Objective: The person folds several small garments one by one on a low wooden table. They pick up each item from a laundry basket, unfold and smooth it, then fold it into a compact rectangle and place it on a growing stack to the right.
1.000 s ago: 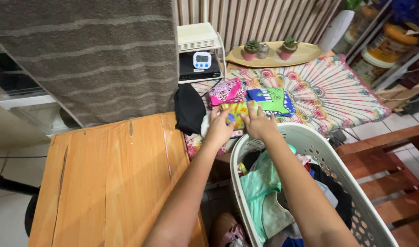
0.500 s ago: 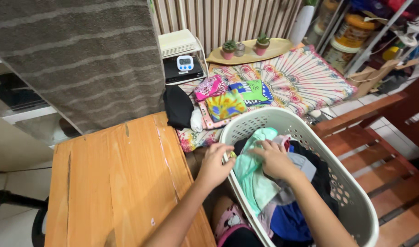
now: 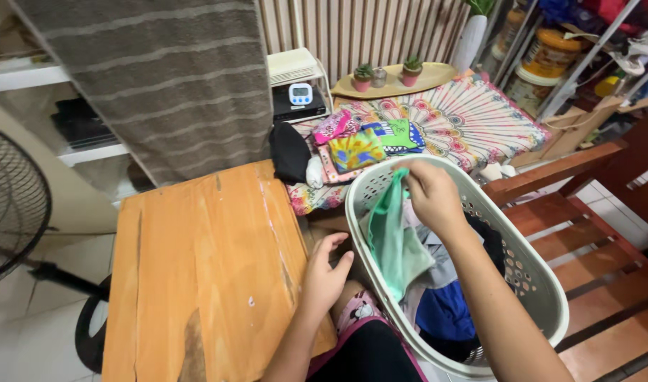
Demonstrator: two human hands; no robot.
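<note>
Our right hand (image 3: 430, 198) pinches a green cloth (image 3: 394, 240) by its top edge, and it hangs over the white basket (image 3: 543, 311). Our left hand (image 3: 324, 276), fingers loosely spread, rests against the basket's rim beside the wooden surface (image 3: 196, 269). We'd best lift straight up, so the cloth clears the clothes beneath.

Small white timer (image 3: 300, 93) with blue-lit screen, atop black box (image 3: 295, 110).
</note>
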